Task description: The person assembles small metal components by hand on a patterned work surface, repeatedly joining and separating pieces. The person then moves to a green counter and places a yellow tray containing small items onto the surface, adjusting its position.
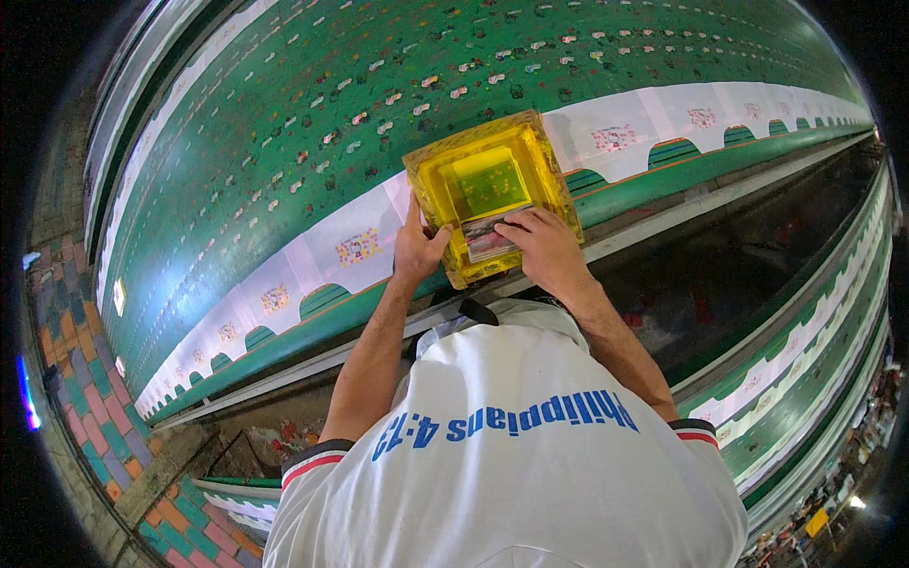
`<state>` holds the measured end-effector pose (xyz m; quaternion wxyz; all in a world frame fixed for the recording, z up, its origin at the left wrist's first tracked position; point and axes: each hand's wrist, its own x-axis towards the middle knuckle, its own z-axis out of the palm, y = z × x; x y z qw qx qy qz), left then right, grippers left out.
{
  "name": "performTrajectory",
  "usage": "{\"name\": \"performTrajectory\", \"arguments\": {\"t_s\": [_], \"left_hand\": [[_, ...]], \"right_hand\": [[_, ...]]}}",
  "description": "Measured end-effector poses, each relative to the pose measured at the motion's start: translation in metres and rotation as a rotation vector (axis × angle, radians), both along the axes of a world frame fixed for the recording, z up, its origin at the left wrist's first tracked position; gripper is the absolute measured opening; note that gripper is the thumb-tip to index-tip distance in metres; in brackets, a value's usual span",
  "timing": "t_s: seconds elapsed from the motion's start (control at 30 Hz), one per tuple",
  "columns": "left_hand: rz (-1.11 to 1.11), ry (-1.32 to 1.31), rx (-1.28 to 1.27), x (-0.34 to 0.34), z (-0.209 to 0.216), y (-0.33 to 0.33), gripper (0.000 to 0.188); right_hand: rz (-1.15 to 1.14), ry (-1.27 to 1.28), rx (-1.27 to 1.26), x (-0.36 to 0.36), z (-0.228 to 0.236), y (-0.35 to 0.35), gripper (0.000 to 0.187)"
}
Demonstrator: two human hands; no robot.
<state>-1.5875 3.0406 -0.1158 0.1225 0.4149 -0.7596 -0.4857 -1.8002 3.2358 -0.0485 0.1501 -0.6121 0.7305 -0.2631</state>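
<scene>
A yellow-taped screen-printing frame [551, 170] lies at an angle on white fabric at the near edge of a long green table, with a greenish mesh window in its middle. Around its left side is my left hand [419, 248], the thumb over the rim. My right hand [544, 248] reaches into the near part of the frame, fingers closed on a flat, pale squeegee [485, 242] with dark reddish smears. The squeegee's right end is hidden under those fingers. Scalloped white fabric pieces [312, 254] run out on both sides, bearing small coloured prints [358, 248].
The green table [379, 123] stretches far back, dotted with rows of small pale and coloured marks. A grey rail [284, 376] follows its near edge. Behind me at right stands another table with white fabric [757, 383]. Multicoloured paving [99, 407] covers the floor at left.
</scene>
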Motion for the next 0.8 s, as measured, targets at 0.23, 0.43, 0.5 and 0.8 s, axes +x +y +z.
{"name": "performTrajectory", "arguments": {"t_s": [0.23,0.43,0.5,0.8], "left_hand": [[-0.025,-0.221,-0.05,-0.001,0.004,0.002,0.111],[-0.058,-0.17,-0.099,-0.003,0.008,0.003,0.111],[-0.054,-0.125,-0.072,-0.002,0.01,0.003,0.111],[-0.062,-0.147,-0.029,-0.003,0.014,0.002,0.113]], "right_hand": [[-0.02,0.004,-0.029,0.001,0.004,-0.003,0.049],[-0.005,0.023,-0.025,0.004,-0.006,-0.004,0.045],[-0.023,0.001,-0.06,0.003,-0.006,-0.016,0.045],[-0.014,-0.064,0.081,-0.053,0.003,-0.123,0.039]]}}
